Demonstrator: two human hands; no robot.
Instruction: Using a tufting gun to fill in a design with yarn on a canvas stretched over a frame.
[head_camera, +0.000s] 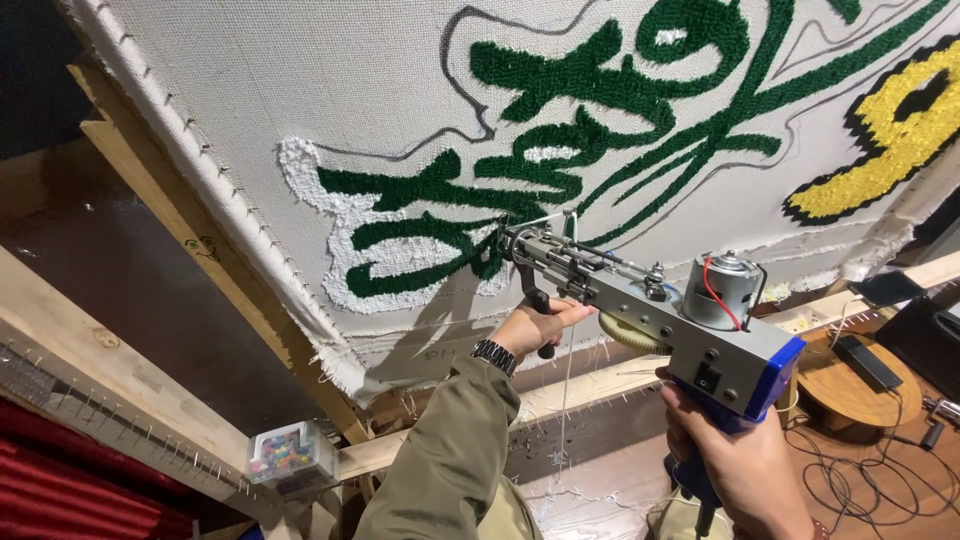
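With your left hand (533, 325) clamped on the front grip and right hand (735, 460) on the handle, keep the tufting gun (650, 300) pressed square against the cloth (300, 90).

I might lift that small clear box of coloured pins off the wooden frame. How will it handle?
The clear box looks like light, rigid plastic. It perches on a narrow wooden beam, so a nudge could probably tip it off. Its loose contents would likely rattle and shift.
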